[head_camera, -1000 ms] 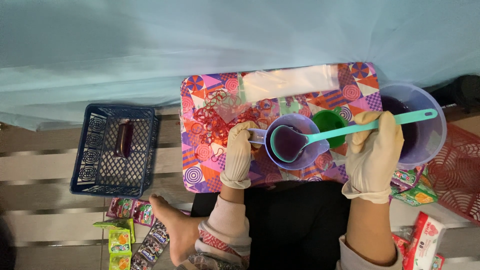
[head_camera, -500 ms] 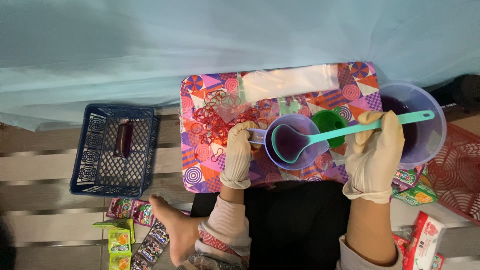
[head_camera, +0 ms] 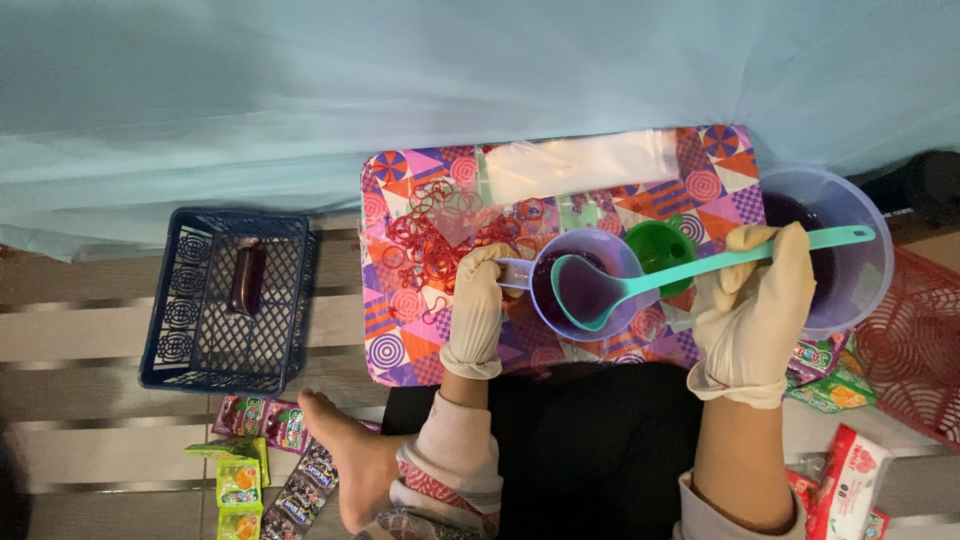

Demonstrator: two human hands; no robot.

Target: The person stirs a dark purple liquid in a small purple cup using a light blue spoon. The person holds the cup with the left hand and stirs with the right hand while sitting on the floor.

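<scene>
The gloved left hand [head_camera: 478, 305] grips the handle of a small purple measuring cup [head_camera: 585, 284] of dark liquid on the patterned tray [head_camera: 400, 330], while the gloved right hand [head_camera: 752, 305] closes around a teal ladle [head_camera: 640, 285] whose bowl sits in the cup. Both look like light, stiff plastic, likely slippery when wet, so they are best held by their handles. Farther right stands a large purple bowl [head_camera: 850, 260], with red rubber bands [head_camera: 430, 235] far left.

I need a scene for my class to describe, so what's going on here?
A seated person in pale gloves works over a patterned tray. The left hand grips the handle of a small purple cup of dark purple liquid. The right hand holds a teal ladle, its bowl in the cup. A large bowl of the same liquid, a green funnel and red rubber bands sit nearby.
</scene>
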